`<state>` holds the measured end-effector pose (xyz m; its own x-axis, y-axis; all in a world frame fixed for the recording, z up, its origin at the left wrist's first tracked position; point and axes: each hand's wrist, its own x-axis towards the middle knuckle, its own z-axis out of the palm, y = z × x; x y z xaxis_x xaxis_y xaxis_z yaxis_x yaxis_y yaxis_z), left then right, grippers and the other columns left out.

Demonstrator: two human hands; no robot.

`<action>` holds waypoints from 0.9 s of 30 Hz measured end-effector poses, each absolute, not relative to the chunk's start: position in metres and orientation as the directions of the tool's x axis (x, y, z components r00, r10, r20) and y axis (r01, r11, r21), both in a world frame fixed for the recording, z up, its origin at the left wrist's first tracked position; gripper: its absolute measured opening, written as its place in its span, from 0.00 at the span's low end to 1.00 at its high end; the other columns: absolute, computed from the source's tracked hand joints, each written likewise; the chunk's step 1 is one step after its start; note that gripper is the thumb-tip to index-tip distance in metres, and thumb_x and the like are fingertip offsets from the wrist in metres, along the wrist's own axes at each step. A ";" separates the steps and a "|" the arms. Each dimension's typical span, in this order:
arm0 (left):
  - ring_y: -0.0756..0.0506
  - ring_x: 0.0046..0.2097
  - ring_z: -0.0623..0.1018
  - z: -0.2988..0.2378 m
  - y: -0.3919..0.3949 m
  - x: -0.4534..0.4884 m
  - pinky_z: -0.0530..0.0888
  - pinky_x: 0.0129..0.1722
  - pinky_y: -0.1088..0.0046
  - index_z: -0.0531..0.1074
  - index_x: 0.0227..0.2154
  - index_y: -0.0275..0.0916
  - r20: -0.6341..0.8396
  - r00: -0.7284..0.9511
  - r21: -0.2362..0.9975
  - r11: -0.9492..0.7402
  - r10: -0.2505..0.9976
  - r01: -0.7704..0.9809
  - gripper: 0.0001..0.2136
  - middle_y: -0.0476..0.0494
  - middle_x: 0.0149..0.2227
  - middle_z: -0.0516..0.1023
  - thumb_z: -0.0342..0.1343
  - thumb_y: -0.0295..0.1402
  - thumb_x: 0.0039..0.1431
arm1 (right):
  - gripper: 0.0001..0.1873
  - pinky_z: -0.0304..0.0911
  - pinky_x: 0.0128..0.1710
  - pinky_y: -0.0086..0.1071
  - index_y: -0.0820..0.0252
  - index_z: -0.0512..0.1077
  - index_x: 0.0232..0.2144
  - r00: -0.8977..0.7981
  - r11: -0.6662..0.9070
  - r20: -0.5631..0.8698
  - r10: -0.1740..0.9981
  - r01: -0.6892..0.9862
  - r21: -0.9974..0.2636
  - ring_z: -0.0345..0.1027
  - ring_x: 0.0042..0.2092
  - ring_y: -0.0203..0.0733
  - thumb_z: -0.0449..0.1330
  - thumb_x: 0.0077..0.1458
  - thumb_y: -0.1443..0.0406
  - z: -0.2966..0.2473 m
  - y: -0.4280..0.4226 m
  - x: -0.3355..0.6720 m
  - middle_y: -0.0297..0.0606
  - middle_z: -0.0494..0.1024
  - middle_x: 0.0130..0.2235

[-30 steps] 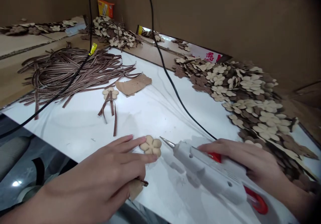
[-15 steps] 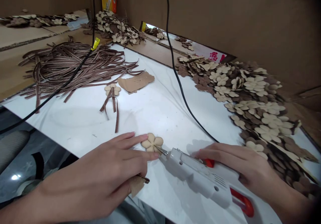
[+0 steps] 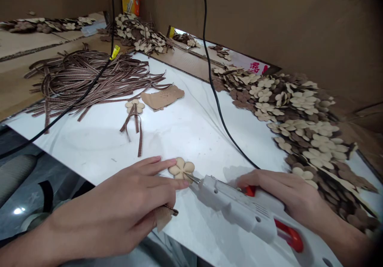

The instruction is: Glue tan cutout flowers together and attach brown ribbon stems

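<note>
A small tan wooden flower lies on the white table near its front edge. My left hand rests beside it, with two outstretched fingertips touching the flower's left side. A bit of brown ribbon and card sits tucked under that hand's palm. My right hand grips a white glue gun with a red trigger. The gun's metal nozzle touches the flower's lower right edge.
A finished flower with ribbon tails and a cardboard scrap lie mid-table. Brown ribbon strips are heaped at the left, wooden flowers piled along the right. The gun's black cord crosses the table. Cardboard walls stand behind.
The glue gun has moved left until its nozzle touches the flower. My left hand has stayed on the flower.
</note>
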<state>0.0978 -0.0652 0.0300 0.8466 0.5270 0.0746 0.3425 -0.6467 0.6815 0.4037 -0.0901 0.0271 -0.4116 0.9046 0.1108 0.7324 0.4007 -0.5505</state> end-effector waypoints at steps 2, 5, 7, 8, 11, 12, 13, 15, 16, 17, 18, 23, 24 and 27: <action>0.45 0.62 0.59 0.030 -0.066 0.098 0.58 0.60 0.63 0.69 0.39 0.43 0.073 0.852 0.664 -0.662 0.519 0.347 0.11 0.50 0.54 0.71 0.47 0.23 0.59 | 0.08 0.65 0.26 0.33 0.49 0.72 0.31 -0.445 0.424 0.100 0.890 0.725 -0.543 0.73 0.28 0.44 0.53 0.56 0.62 0.027 -0.089 0.405 0.35 0.78 0.28; 0.45 0.63 0.58 0.031 -0.067 0.098 0.58 0.61 0.64 0.69 0.39 0.43 0.078 0.851 0.640 -0.681 0.520 0.357 0.11 0.50 0.54 0.71 0.46 0.23 0.59 | 0.07 0.65 0.25 0.32 0.49 0.72 0.32 -0.494 0.466 0.100 0.864 0.707 -0.532 0.73 0.28 0.43 0.54 0.56 0.63 0.026 -0.088 0.408 0.35 0.78 0.28; 0.46 0.63 0.58 0.031 -0.067 0.098 0.58 0.61 0.65 0.69 0.39 0.43 0.083 0.850 0.631 -0.687 0.521 0.359 0.11 0.50 0.55 0.70 0.47 0.23 0.58 | 0.07 0.65 0.26 0.31 0.49 0.73 0.32 -0.488 0.461 0.101 0.867 0.709 -0.534 0.73 0.28 0.43 0.54 0.56 0.63 0.026 -0.087 0.409 0.35 0.78 0.28; 0.46 0.63 0.58 0.031 -0.067 0.098 0.58 0.61 0.66 0.69 0.39 0.43 0.084 0.849 0.629 -0.689 0.521 0.360 0.11 0.50 0.55 0.70 0.47 0.23 0.58 | 0.07 0.65 0.26 0.32 0.49 0.73 0.32 -0.483 0.453 0.095 0.871 0.711 -0.538 0.73 0.27 0.43 0.54 0.56 0.62 0.027 -0.087 0.409 0.35 0.78 0.27; 0.46 0.63 0.58 0.031 -0.067 0.098 0.58 0.61 0.66 0.69 0.40 0.43 0.088 0.846 0.630 -0.688 0.526 0.362 0.11 0.50 0.56 0.70 0.47 0.23 0.58 | 0.09 0.65 0.26 0.32 0.50 0.73 0.31 -0.470 0.430 0.076 0.879 0.714 -0.552 0.72 0.27 0.43 0.52 0.57 0.61 0.027 -0.087 0.408 0.35 0.77 0.27; 0.46 0.63 0.58 0.031 -0.067 0.099 0.58 0.61 0.66 0.69 0.40 0.43 0.086 0.848 0.630 -0.688 0.524 0.361 0.11 0.50 0.56 0.70 0.47 0.23 0.58 | 0.09 0.65 0.26 0.33 0.50 0.73 0.31 -0.471 0.430 0.075 0.879 0.714 -0.553 0.72 0.27 0.43 0.52 0.58 0.61 0.027 -0.087 0.408 0.36 0.77 0.27; 0.46 0.63 0.58 0.031 -0.067 0.099 0.58 0.61 0.66 0.69 0.40 0.43 0.081 0.850 0.629 -0.688 0.521 0.362 0.12 0.50 0.56 0.69 0.47 0.23 0.58 | 0.09 0.65 0.26 0.33 0.51 0.72 0.31 -0.473 0.434 0.078 0.878 0.713 -0.551 0.72 0.27 0.43 0.52 0.58 0.61 0.027 -0.087 0.408 0.36 0.77 0.27; 0.47 0.63 0.57 0.031 -0.067 0.099 0.57 0.61 0.66 0.69 0.41 0.44 0.069 0.853 0.624 -0.690 0.517 0.368 0.12 0.51 0.56 0.69 0.47 0.23 0.58 | 0.09 0.65 0.25 0.32 0.51 0.72 0.31 -0.477 0.443 0.085 0.875 0.715 -0.541 0.72 0.27 0.43 0.52 0.58 0.62 0.027 -0.087 0.407 0.36 0.77 0.27; 0.47 0.63 0.57 0.031 -0.067 0.099 0.56 0.61 0.66 0.69 0.41 0.44 0.064 0.852 0.621 -0.689 0.520 0.374 0.12 0.51 0.56 0.69 0.47 0.23 0.58 | 0.09 0.65 0.25 0.32 0.51 0.72 0.31 -0.482 0.449 0.088 0.872 0.716 -0.534 0.72 0.27 0.43 0.52 0.58 0.62 0.027 -0.087 0.407 0.36 0.77 0.27; 0.47 0.63 0.58 0.031 -0.068 0.099 0.56 0.61 0.67 0.69 0.40 0.44 0.061 0.849 0.621 -0.686 0.525 0.380 0.12 0.52 0.56 0.69 0.47 0.23 0.58 | 0.08 0.64 0.25 0.32 0.52 0.72 0.31 -0.483 0.454 0.091 0.871 0.718 -0.527 0.72 0.27 0.43 0.52 0.58 0.62 0.026 -0.088 0.407 0.36 0.77 0.27; 0.47 0.63 0.58 0.031 -0.068 0.099 0.56 0.61 0.67 0.69 0.40 0.43 0.060 0.844 0.622 -0.682 0.532 0.385 0.12 0.52 0.56 0.69 0.47 0.23 0.58 | 0.08 0.64 0.26 0.32 0.52 0.71 0.31 -0.480 0.456 0.097 0.872 0.722 -0.521 0.72 0.27 0.43 0.52 0.58 0.62 0.026 -0.088 0.406 0.36 0.77 0.27; 0.47 0.63 0.58 0.032 -0.067 0.099 0.55 0.62 0.68 0.69 0.37 0.42 0.062 0.849 0.628 -0.681 0.525 0.376 0.10 0.53 0.56 0.69 0.47 0.23 0.58 | 0.10 0.64 0.27 0.30 0.55 0.69 0.29 -0.441 0.446 0.133 0.887 0.750 -0.488 0.72 0.28 0.41 0.49 0.59 0.63 0.026 -0.091 0.403 0.37 0.76 0.27; 0.48 0.63 0.57 0.032 -0.067 0.099 0.55 0.62 0.68 0.68 0.37 0.42 0.051 0.852 0.626 -0.682 0.521 0.379 0.09 0.54 0.56 0.69 0.46 0.24 0.59 | 0.11 0.64 0.27 0.29 0.56 0.69 0.29 -0.447 0.453 0.134 0.884 0.751 -0.480 0.72 0.28 0.40 0.49 0.59 0.64 0.026 -0.091 0.403 0.37 0.76 0.27; 0.49 0.64 0.54 0.032 -0.066 0.099 0.53 0.63 0.70 0.68 0.36 0.42 0.021 0.858 0.610 -0.686 0.513 0.396 0.08 0.57 0.58 0.66 0.45 0.26 0.61 | 0.11 0.63 0.28 0.27 0.57 0.69 0.30 -0.484 0.496 0.151 0.862 0.746 -0.444 0.72 0.28 0.38 0.48 0.59 0.67 0.026 -0.090 0.404 0.37 0.76 0.27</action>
<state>0.0985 -0.0660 0.0317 0.8579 0.5134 0.0205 0.3961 -0.6864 0.6098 0.4036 -0.0900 0.0258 -0.4835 0.8621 0.1514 0.7458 0.4963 -0.4444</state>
